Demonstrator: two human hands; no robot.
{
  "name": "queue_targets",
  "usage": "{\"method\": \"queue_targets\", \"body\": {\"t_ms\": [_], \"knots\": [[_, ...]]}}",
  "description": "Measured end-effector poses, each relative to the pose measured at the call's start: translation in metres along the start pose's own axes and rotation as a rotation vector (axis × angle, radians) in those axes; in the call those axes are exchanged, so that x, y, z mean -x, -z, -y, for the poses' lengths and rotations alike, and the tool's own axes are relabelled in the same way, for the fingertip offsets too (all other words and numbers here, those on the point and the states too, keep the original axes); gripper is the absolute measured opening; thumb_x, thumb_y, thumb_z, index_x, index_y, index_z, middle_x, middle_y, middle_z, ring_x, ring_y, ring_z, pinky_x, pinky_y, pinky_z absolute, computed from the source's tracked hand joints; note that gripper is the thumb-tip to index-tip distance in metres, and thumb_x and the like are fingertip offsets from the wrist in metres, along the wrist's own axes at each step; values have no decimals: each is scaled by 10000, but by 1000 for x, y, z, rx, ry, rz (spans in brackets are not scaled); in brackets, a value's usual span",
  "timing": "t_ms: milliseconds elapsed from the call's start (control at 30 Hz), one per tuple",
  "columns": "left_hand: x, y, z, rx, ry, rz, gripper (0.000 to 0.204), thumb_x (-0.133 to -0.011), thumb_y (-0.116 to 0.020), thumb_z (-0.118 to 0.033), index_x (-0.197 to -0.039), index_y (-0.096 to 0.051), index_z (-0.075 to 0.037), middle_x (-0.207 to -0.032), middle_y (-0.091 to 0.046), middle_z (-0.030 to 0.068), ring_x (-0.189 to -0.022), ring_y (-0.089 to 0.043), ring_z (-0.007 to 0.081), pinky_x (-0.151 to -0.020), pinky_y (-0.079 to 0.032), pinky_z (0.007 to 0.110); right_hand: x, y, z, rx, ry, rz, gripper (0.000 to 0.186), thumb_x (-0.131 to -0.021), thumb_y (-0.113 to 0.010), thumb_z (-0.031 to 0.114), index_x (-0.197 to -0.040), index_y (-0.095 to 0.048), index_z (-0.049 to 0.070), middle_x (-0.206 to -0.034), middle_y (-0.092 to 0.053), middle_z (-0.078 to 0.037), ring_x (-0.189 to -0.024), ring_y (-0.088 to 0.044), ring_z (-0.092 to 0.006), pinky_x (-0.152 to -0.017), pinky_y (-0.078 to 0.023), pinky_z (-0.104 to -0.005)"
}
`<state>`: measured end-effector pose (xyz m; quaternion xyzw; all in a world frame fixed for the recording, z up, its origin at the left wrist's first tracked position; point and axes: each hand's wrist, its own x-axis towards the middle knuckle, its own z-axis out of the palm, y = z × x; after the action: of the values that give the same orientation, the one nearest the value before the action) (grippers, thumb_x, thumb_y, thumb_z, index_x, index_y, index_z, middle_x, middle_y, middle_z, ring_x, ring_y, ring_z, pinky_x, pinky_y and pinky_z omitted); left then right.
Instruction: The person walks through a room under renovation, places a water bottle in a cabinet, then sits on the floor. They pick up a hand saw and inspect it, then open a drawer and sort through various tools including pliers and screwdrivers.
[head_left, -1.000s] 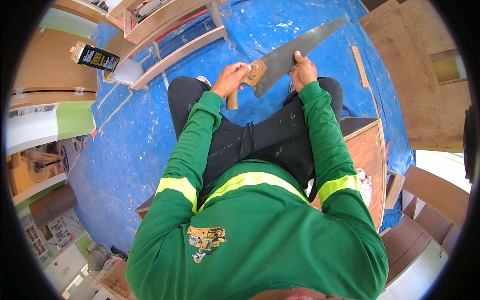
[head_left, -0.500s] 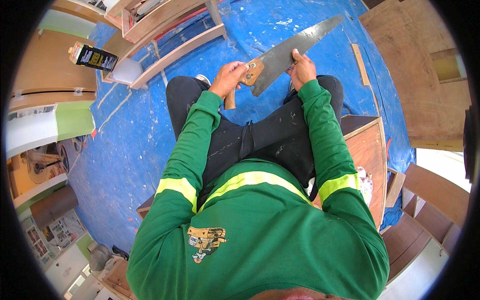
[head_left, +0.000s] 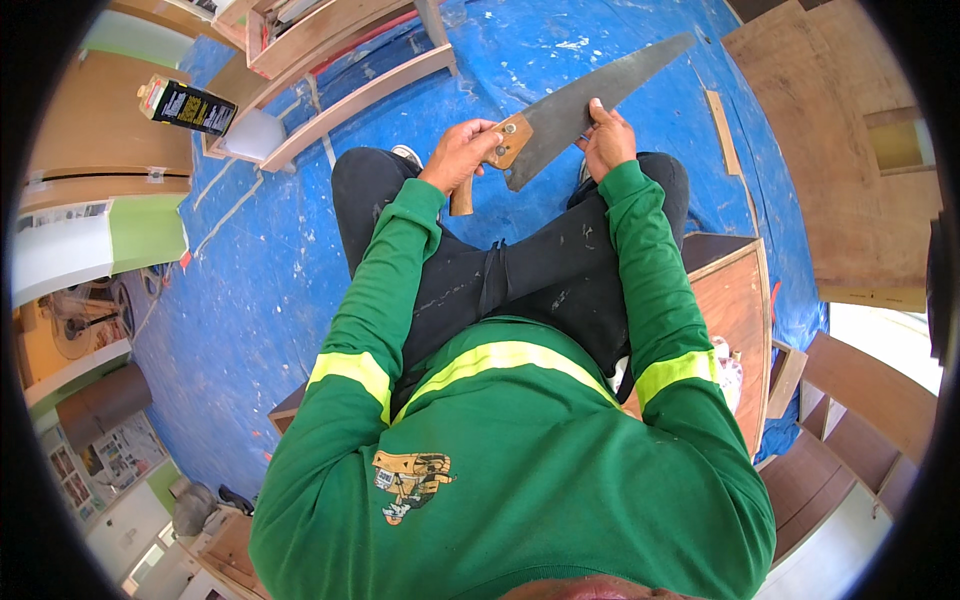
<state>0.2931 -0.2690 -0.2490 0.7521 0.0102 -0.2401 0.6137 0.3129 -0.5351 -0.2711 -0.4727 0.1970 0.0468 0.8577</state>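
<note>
Nearest, the person sits on a wooden bench [head_left: 735, 300], green sleeves reaching forward over dark trousers. At about 12 o'clock, above the knees, the left hand [head_left: 455, 155] is curled closed around the wooden handle [head_left: 468, 185] of a handsaw [head_left: 580, 105]. The right hand [head_left: 605, 140] pinches the grey blade near its heel, fingers partly folded. The blade runs up toward 1 o'clock over the blue tarp [head_left: 250, 280]. This looks like checking or readying the saw, so the next move probably calls for a firm one-handed grip and a workpiece. Farther off, wooden frames [head_left: 350, 90] lie at 11 o'clock and plywood sheets [head_left: 830, 120] at 2 o'clock.
</note>
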Motion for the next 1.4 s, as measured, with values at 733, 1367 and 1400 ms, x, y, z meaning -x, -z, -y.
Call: {"method": "queue_targets", "body": {"t_ms": [733,1367,1400], "knots": [[-4,-2,7,82,-45,-69,378,-1053,-606,-388,-1150,-730,-45,-890,-680,2,-721,-604,84,-566,-500,261,1,-5,-1,21,-2,-15,272,-1068,-607,276,-1229,-636,58,-1166,-681,-73,-978,-656,-225,-894,-503,-468],[2,-2,2,90,-3,-61,345,-1053,-585,-361,-1192,-695,-64,-958,-675,-12,-791,-608,71,-604,-496,251,-2,-7,-5,19,20,-46,236,-1051,-635,237,-1201,-620,55,-1115,-685,-76,-949,-666,-227,-851,-525,-463],[2,-1,3,90,-4,-57,343,-1053,-585,-359,-1191,-694,-65,-956,-674,-14,-789,-608,71,-604,-497,252,-2,-7,-5,21,23,-50,238,-1050,-635,234,-1205,-615,54,-1117,-685,-78,-953,-668,-230,-852,-527,-467]]}}
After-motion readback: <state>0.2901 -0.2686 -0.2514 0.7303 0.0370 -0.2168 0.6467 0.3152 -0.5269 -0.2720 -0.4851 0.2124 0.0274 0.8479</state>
